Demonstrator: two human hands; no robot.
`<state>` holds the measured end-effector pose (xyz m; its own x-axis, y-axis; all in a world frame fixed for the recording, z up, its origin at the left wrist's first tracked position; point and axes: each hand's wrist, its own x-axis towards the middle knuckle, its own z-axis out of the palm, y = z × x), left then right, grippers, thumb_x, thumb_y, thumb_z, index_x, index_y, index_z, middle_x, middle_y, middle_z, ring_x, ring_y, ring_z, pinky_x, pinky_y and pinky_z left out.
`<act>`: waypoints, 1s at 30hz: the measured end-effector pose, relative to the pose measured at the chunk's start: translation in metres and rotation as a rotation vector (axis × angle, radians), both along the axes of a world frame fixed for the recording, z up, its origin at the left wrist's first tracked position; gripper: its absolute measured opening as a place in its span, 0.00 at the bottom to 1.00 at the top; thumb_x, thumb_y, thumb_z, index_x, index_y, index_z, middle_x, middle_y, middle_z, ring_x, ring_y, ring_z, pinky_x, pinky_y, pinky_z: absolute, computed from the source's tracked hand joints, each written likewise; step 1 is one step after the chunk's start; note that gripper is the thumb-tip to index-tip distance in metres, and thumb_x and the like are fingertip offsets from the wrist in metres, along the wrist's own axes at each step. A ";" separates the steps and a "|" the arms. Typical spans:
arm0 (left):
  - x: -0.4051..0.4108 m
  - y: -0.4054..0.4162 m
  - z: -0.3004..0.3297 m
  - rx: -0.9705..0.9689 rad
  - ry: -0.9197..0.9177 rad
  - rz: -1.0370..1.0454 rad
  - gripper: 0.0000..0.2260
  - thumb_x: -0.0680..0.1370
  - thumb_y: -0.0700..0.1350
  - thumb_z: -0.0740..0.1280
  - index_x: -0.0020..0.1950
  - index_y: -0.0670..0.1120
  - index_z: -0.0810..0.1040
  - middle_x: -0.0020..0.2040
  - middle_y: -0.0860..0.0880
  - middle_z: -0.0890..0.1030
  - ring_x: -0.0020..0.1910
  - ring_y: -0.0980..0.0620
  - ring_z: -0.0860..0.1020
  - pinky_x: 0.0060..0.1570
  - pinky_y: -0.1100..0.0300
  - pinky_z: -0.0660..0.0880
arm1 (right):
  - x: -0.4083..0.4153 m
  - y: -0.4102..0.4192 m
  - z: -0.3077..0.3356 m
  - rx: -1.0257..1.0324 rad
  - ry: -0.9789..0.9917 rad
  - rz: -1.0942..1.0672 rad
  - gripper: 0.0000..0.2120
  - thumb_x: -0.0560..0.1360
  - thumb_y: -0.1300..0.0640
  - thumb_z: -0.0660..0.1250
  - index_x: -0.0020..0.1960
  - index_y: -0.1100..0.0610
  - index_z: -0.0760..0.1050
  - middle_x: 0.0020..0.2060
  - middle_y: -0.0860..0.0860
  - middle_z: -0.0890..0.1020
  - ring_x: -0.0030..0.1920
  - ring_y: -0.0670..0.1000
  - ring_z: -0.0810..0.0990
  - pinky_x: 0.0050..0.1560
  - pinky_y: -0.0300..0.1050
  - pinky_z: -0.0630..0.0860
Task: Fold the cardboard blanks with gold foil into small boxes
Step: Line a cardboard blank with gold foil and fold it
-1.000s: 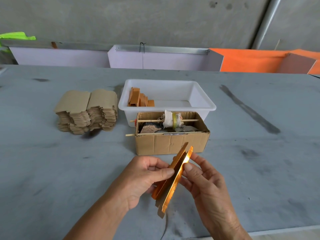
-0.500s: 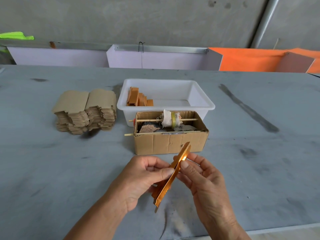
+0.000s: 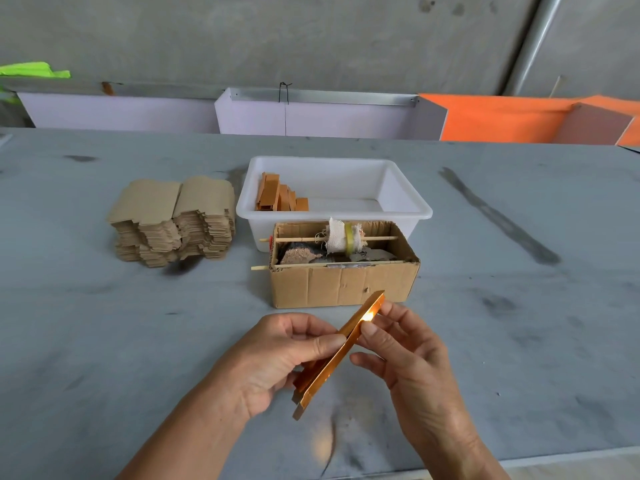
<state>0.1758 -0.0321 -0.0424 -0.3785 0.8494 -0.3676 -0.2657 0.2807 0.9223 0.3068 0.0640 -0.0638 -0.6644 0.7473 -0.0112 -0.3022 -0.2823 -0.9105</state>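
A second ago the foil blank [image 3: 341, 351] stood open in a narrow V between the left hand [image 3: 277, 358] and right hand [image 3: 403, 344]. Now its two panels are pressed nearly flat together (only a sliver of gap shows at the lower end). The right thumb has slid up toward its far tip.

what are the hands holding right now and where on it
Both hands pinch one gold-foil blank: left hand at its middle, right hand on the upper half.

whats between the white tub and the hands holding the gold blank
In the head view, an open cardboard box holding a wrapped stick stands between the white tub and the hands.
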 end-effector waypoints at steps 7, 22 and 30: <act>0.000 -0.001 -0.002 0.027 -0.012 -0.012 0.17 0.58 0.52 0.75 0.41 0.44 0.85 0.39 0.42 0.82 0.33 0.50 0.78 0.31 0.60 0.74 | 0.000 0.005 -0.001 0.018 -0.051 -0.034 0.09 0.62 0.59 0.73 0.42 0.56 0.80 0.39 0.55 0.83 0.38 0.53 0.83 0.35 0.42 0.79; -0.009 -0.003 0.006 0.067 -0.118 0.092 0.31 0.60 0.59 0.70 0.58 0.43 0.76 0.44 0.41 0.84 0.36 0.46 0.83 0.29 0.59 0.78 | -0.005 0.007 0.001 -0.083 -0.173 -0.227 0.14 0.62 0.52 0.73 0.41 0.60 0.75 0.26 0.50 0.77 0.29 0.47 0.78 0.29 0.37 0.76; -0.003 -0.003 -0.002 0.078 0.009 0.186 0.13 0.67 0.48 0.73 0.48 0.43 0.79 0.45 0.41 0.84 0.34 0.49 0.82 0.29 0.60 0.77 | -0.002 0.011 -0.006 -0.107 -0.289 -0.251 0.13 0.70 0.51 0.71 0.35 0.60 0.73 0.22 0.49 0.73 0.25 0.48 0.75 0.25 0.38 0.74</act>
